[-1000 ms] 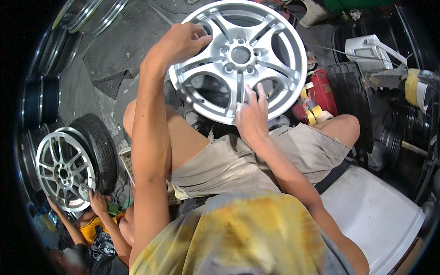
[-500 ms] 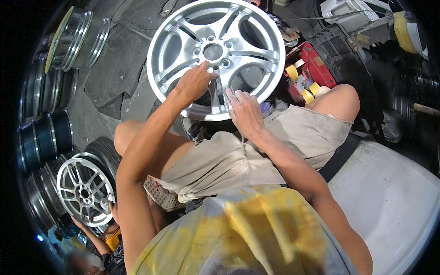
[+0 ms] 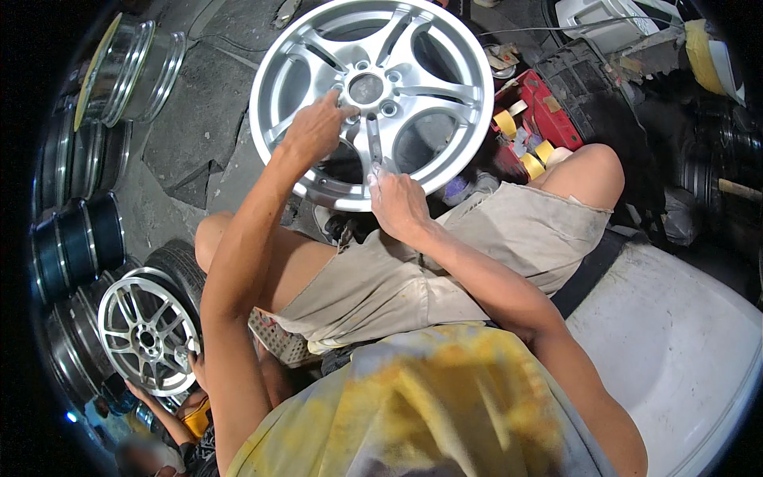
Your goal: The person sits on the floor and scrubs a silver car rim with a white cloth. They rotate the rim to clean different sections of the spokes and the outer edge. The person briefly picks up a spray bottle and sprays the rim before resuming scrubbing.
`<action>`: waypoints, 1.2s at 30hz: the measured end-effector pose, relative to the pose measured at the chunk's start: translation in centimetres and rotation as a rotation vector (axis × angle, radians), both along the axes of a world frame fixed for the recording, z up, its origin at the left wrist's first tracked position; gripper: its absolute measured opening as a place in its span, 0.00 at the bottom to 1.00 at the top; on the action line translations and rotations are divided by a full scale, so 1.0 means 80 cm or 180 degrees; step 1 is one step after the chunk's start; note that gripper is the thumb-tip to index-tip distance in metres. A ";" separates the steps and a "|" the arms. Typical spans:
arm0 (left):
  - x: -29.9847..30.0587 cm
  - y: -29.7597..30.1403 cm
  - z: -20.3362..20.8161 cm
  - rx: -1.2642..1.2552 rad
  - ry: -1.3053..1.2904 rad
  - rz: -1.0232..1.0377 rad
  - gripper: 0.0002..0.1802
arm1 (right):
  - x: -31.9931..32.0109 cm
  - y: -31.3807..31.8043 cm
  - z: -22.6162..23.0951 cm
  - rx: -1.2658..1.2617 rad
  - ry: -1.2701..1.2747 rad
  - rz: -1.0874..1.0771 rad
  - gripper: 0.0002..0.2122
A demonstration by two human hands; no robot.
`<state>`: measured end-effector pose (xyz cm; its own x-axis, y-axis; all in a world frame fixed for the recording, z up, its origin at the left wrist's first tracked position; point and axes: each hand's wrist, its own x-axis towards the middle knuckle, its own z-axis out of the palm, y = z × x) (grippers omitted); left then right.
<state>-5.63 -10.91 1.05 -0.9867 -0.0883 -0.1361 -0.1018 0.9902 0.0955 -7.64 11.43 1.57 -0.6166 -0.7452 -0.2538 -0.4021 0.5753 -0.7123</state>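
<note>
And here we are at the big silver wheel (image 3: 381, 67), lying face-up toward the camera directly ahead of the seated person, just past the grey-beige shorts (image 3: 485, 246), though what bears it from underneath is hidden. Over to the left hand (image 3: 315, 129): it's laid on the middle of the wheel, forefinger stretched to a bolt hole left of the round centre hole, thumb spread apart from it, grasping nothing. Then the right hand (image 3: 400, 203), down at the near edge, fingers bent in against the lower spoke, their tips whitish (whether they pinch something small, I cannot tell). Just right of the wheel sits a red box (image 3: 548, 103) with yellow tape rolls (image 3: 505, 123) in it, close by the right knee. Look lower left now, where a co-worker has both hands on a second wheel (image 3: 149, 338), a thin-spoked silver one, with a black tyre (image 3: 176, 266) right behind it. More rims (image 3: 143, 71) line the left side, shiny and standing on edge, and a perforated basket (image 3: 278, 338) sits by the left thigh. Out on the right, a scuffed white panel (image 3: 668, 350) spreads beside the person's arm.
</note>
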 end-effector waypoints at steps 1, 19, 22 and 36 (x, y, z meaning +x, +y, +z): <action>-0.005 -0.005 0.008 0.0164 0.0013 0.0149 0.22 | -0.001 -0.009 -0.005 0.0019 0.0047 -0.0062 0.12; 0.026 -0.036 0.034 0.0219 -0.0876 0.1316 0.25 | -0.021 -0.016 -0.001 0.1355 -0.0247 0.1073 0.13; 0.034 -0.041 0.022 0.0126 -0.0749 0.1336 0.28 | -0.029 -0.012 -0.004 0.1375 -0.0493 0.1023 0.12; 0.034 -0.057 -0.007 0.0198 -0.0189 0.1280 0.30 | -0.025 -0.026 -0.012 0.1342 0.0002 0.0690 0.12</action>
<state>-2.92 -15.47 0.46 -0.8655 -0.4552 -0.2092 -0.4868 0.8628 0.1363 -9.67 9.38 0.62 -0.4585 -0.6888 -0.5615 -0.5453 0.7170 -0.4342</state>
